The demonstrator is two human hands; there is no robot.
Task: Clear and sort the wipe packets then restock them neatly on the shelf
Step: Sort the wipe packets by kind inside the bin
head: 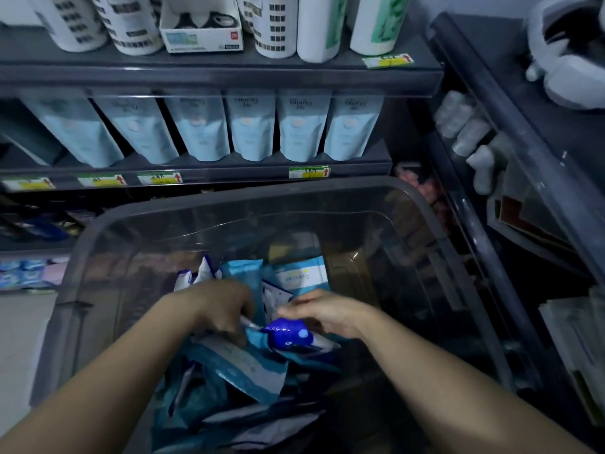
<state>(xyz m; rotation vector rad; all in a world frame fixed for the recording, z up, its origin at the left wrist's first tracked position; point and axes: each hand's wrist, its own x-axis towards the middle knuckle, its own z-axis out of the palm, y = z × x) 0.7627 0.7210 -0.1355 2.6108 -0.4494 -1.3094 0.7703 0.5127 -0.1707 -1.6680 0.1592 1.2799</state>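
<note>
Both bare forearms reach down into a large clear grey plastic bin (248,201). The right grip (327,311) is clamped on a glossy dark-blue wipe packet with a pale round spot and a white end (291,335), its fingers curled over the packet's top. The packet lies slanted just below that grip, between the two grips, on top of the heap.

The left grip (222,309) sits just beside the right one. Its fingers are curled down into the heap at a white packet edge, and whether they are clamped on it cannot be told.

Under and around both grips lies a loose pile of teal, light-blue and white soft plastic wipe packets (235,365), overlapping at mixed angles. A few stand on edge just beyond the grips, against the bin's far side.

Well beyond the grips, past the bin's far rim, a dark grey store shelf (360,158) carries a row of upright pale-blue pouches (203,129). Green-and-yellow price tags with red arrows (309,172) sit along its front edge.
</note>
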